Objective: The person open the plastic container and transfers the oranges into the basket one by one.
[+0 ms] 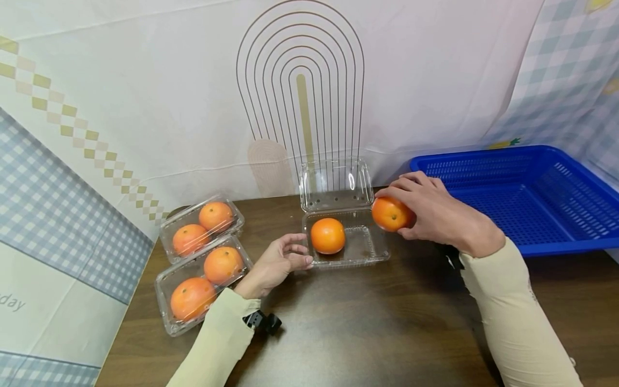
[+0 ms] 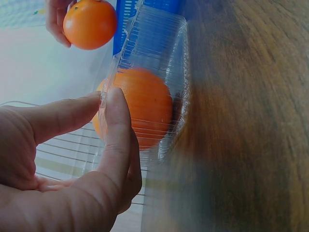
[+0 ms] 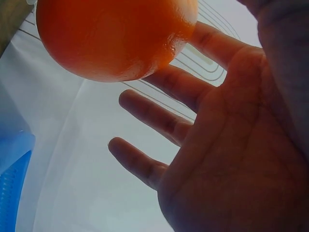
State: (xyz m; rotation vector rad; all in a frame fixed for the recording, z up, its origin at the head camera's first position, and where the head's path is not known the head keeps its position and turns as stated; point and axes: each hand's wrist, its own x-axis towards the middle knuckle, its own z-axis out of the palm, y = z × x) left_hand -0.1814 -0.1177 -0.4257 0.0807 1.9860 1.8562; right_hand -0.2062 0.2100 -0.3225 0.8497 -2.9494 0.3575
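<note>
An open clear plastic clamshell box (image 1: 366,257) sits on the table, its lid (image 1: 333,185) tilted up against the wall. One orange (image 1: 328,236) lies in its left half. My left hand (image 1: 280,262) pinches the left rim of the box between thumb and fingers, as the left wrist view shows up close. Above the box's right end, my right hand (image 1: 430,209) holds a second orange (image 1: 393,214) by its thumb and first fingers. In the right wrist view that orange (image 3: 116,38) fills the top, while the last two fingers stay off it.
Two closed clear boxes, a rear one (image 1: 169,228) and a front one (image 1: 166,317), stand at the left with two oranges in each. A blue plastic basket (image 1: 483,156) stands at the right. Behind everything hangs a patterned cloth (image 1: 193,107) along the table's back edge.
</note>
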